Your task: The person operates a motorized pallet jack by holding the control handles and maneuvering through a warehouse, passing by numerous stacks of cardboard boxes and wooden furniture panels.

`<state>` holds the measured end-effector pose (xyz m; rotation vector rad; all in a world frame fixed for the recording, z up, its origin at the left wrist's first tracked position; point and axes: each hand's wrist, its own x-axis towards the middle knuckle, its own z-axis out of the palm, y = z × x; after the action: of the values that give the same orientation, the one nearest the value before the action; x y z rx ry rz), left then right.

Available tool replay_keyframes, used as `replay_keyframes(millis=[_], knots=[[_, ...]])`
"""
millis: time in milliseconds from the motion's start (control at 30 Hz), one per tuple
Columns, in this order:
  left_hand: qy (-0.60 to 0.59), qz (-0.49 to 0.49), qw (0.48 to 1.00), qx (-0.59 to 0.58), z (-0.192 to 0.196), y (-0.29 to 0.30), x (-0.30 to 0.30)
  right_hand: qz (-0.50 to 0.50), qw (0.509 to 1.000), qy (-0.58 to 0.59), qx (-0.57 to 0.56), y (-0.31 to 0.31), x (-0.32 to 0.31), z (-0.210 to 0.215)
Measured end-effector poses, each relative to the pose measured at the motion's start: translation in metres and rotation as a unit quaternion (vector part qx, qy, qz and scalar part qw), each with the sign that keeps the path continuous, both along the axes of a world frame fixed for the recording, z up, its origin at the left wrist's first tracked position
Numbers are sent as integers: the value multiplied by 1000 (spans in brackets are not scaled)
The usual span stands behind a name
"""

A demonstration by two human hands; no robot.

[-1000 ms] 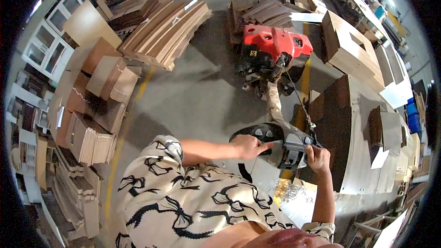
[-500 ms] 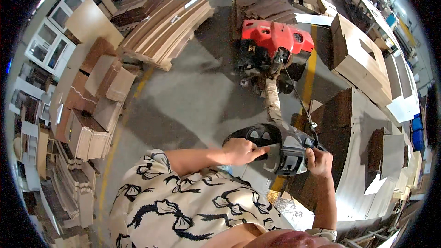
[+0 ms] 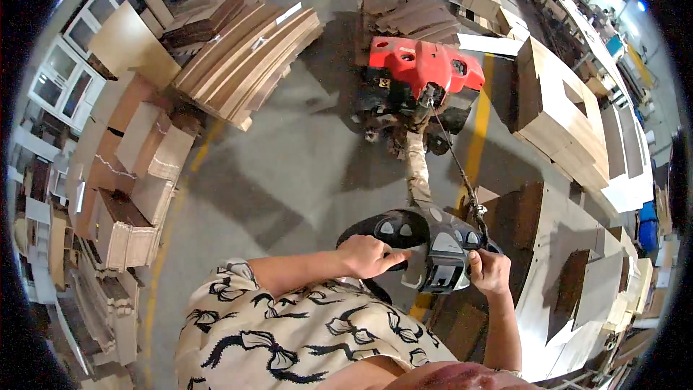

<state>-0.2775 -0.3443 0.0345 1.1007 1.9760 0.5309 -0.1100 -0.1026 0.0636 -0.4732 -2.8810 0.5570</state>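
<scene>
- Gripping a pallet truck's control head (image 3: 440, 245) from both sides, a person in a cream blouse (image 3: 289, 332) printed with black bows stands on a grey concrete floor (image 3: 289, 173).
- At the head's left loop, the left hand (image 3: 368, 256) is curled around the black grip, its fingers folded in toward the centre panel.
- At the right side, the right hand (image 3: 489, 271) is clenched around the other grip, thumb up against the grey panel's edge.
- From the head, a pale tiller (image 3: 417, 170) runs away from the person, with a thin black cable (image 3: 451, 155) strung just beside it.
- At the tiller's far end sits the truck's red body (image 3: 422, 65), on dark wheels, well apart from the hands.
- Beyond the truck, brown flat boards (image 3: 404, 18) lie stacked on the floor.
- To the left, a fanned heap of flat cardboard sheets (image 3: 249, 61) leans beside a yellow floor line (image 3: 170, 231), with folded cartons (image 3: 137, 173) piled nearer the left edge.
- To the right, tall stacks of pale board (image 3: 556, 115) stand beside a second yellow line (image 3: 476, 130), and more flat sheets (image 3: 577, 282) lie close to the right hand.
</scene>
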Motion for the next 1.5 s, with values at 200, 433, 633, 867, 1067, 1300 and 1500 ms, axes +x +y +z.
replay_keyframes(millis=[200, 433, 633, 867, 1067, 1300, 1500], knots=[[45, 65, 997, -8, -18, 2, -37, 7, 1000, 13, 12, 1, -43, -2], [40, 130, 990, 37, -6, 15, -87, 19, 999, 13, 46, 21, -111, 0], [20, 173, 985, 5, 2, 15, -126, 16, 999, -11, 36, 21, -153, 12], [33, 173, 984, 18, -4, 13, -127, 4, 999, -8, 35, 18, -155, 15], [6, 110, 993, -51, 17, 18, -104, 3, 1000, 10, -9, 24, -124, -8], [74, 70, 994, 42, -19, 29, -102, 1, 1000, 10, -21, 35, -124, 10], [48, 120, 991, -25, 8, 36, -107, 11, 1000, 15, 17, 43, -129, 6]])
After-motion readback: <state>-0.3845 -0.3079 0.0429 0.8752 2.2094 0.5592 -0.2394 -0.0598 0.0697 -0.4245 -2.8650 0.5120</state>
